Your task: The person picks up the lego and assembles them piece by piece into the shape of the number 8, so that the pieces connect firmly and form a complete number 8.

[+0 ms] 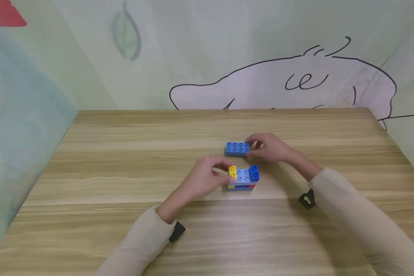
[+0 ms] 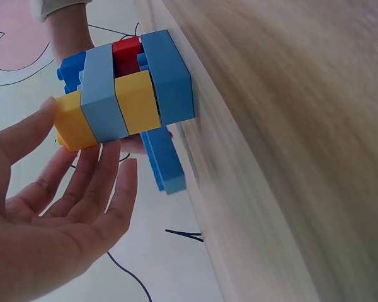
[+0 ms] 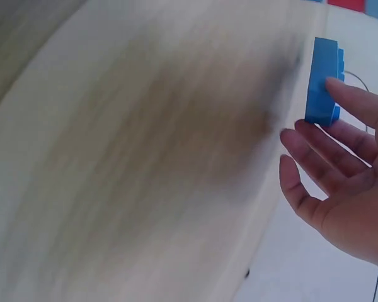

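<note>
A small stack of toy building bricks (image 1: 242, 175) stands on the table. Its light blue middle brick (image 2: 104, 94) carries a yellow brick on one end and a dark blue one on the other; a yellow and a red brick (image 2: 127, 55) sit beneath it, over a blue base brick (image 2: 170, 78). My left hand (image 1: 207, 176) pinches the upper yellow brick (image 2: 74, 119) between thumb and fingers. Behind the stack is a separate blue brick (image 1: 237, 148) with two rows of studs. My right hand (image 1: 270, 147) holds its right end between thumb and fingertips.
The wooden table (image 1: 107, 161) runs back to a pale wall covering (image 1: 207, 46) with line drawings. Both forearms reach in from the front in beige sleeves (image 1: 358, 214), each with a dark device (image 1: 308, 199) at the wrist.
</note>
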{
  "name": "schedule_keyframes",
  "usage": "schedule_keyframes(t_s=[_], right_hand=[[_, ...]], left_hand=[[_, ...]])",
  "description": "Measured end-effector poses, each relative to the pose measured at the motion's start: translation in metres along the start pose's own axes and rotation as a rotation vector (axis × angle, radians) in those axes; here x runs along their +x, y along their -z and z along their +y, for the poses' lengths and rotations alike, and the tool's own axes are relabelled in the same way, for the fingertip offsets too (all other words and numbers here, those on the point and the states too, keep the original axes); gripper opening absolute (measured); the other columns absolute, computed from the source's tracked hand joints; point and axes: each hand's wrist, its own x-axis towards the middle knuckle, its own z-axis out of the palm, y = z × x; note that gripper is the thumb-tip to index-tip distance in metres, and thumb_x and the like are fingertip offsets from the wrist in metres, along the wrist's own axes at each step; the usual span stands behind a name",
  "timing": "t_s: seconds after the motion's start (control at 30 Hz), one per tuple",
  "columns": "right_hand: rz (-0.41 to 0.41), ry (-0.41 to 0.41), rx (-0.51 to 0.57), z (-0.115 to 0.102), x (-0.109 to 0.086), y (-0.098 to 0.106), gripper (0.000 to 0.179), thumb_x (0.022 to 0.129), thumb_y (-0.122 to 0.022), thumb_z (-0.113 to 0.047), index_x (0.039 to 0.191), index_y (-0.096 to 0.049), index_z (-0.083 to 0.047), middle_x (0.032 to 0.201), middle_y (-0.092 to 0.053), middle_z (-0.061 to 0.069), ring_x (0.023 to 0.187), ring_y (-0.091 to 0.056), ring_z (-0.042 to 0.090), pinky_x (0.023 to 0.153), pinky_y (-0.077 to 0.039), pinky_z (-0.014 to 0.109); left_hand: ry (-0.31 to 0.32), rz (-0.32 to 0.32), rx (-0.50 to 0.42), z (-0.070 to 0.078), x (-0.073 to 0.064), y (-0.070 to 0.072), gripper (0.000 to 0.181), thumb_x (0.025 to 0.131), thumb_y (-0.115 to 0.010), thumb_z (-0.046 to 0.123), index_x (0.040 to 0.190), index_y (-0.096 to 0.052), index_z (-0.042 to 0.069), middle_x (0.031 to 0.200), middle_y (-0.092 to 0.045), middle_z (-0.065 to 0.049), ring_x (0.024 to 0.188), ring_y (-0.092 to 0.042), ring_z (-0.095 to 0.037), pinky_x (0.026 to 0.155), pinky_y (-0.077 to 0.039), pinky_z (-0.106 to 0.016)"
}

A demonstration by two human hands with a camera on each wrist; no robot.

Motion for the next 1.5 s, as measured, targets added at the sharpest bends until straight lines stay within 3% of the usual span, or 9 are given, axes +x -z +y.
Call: schedule_keyframes(t_s=[0.23, 0.53, 0.67, 0.9, 1.2, 1.5], right_hand=[[0.017, 0.04, 0.034, 0.004, -0.023, 0.022, 0.034, 0.083, -0.067, -0.017, 0.113, -0.061, -0.003, 0.103, -0.062, 0.008, 0.088, -0.055, 0.022, 0.078, -0.048, 0.038], [-0.031, 0.174, 0.114, -0.019, -0.053, 0.041, 0.032, 0.083, -0.068, -0.014, 0.112, -0.062, -0.003, 0.1, -0.063, 0.002, 0.086, -0.056, 0.016, 0.077, -0.049, 0.034], [-0.052, 0.224, 0.113, -0.03, -0.063, 0.038, 0.032, 0.083, -0.068, -0.013, 0.113, -0.062, -0.005, 0.1, -0.063, -0.001, 0.086, -0.056, 0.014, 0.073, -0.05, 0.031], [-0.031, 0.229, 0.105, -0.037, -0.072, 0.024, 0.032, 0.082, -0.069, -0.014, 0.112, -0.062, -0.006, 0.097, -0.063, -0.004, 0.086, -0.056, 0.013, 0.072, -0.05, 0.033], [0.001, 0.262, 0.1, -0.038, -0.076, 0.017, 0.033, 0.08, -0.07, -0.01, 0.111, -0.061, -0.001, 0.103, -0.064, 0.002, 0.086, -0.059, 0.012, 0.077, -0.05, 0.037], [0.028, 0.294, 0.058, -0.039, -0.076, 0.014, 0.032, 0.08, -0.07, -0.009, 0.11, -0.061, -0.001, 0.102, -0.065, 0.003, 0.086, -0.059, 0.013, 0.073, -0.051, 0.039]], left_hand=[[-0.004, 0.008, -0.001, 0.0, 0.001, -0.001, 0.028, 0.079, -0.072, 0.013, 0.106, -0.064, 0.008, 0.103, -0.062, -0.001, 0.098, -0.057, -0.015, 0.077, -0.05, -0.027], [-0.016, 0.013, -0.009, 0.0, 0.0, -0.002, 0.03, 0.078, -0.072, 0.01, 0.107, -0.064, 0.006, 0.104, -0.062, -0.003, 0.097, -0.057, -0.016, 0.075, -0.05, -0.025], [-0.019, 0.014, -0.004, 0.0, 0.0, -0.001, 0.03, 0.079, -0.072, 0.01, 0.107, -0.064, 0.005, 0.105, -0.062, -0.004, 0.098, -0.058, -0.017, 0.076, -0.05, -0.026], [-0.027, 0.023, -0.004, -0.002, 0.001, -0.002, 0.024, 0.078, -0.072, 0.011, 0.101, -0.065, 0.006, 0.102, -0.063, -0.003, 0.097, -0.058, -0.017, 0.075, -0.05, -0.028], [-0.031, 0.026, -0.013, -0.001, 0.0, -0.002, 0.026, 0.078, -0.073, 0.011, 0.103, -0.065, 0.006, 0.102, -0.064, -0.003, 0.097, -0.059, -0.017, 0.076, -0.05, -0.027], [-0.033, 0.046, 0.024, 0.001, -0.001, -0.002, 0.03, 0.077, -0.073, 0.013, 0.105, -0.066, 0.006, 0.103, -0.065, -0.003, 0.096, -0.06, -0.016, 0.077, -0.05, -0.028]])
